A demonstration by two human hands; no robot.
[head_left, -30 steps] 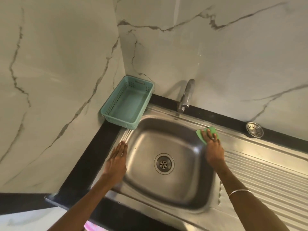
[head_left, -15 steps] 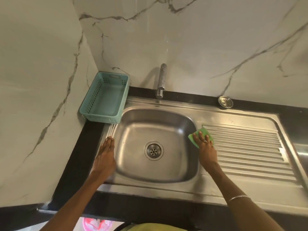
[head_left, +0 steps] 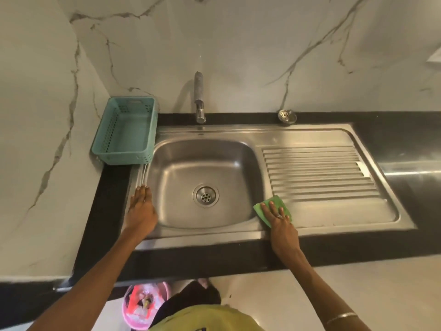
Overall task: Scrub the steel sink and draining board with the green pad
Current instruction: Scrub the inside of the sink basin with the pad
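I note the right hand [head_left: 280,222] pressing the green pad [head_left: 274,209] flat, fingers spread, beside the sink [head_left: 207,163] rim. Left hand [head_left: 140,211] rests flat. Risk: pad slipping into the basin.

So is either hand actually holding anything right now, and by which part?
The right hand presses its straight fingers flat on top of the green pad. The left hand holds nothing.

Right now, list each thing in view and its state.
Green pad: flat on the steel between basin and ribs.
Right hand: fingers straight, pressing the pad.
Left hand: flat on the sink's left rim.
Sink: basin empty.
Tap: not running.
Basket: empty.
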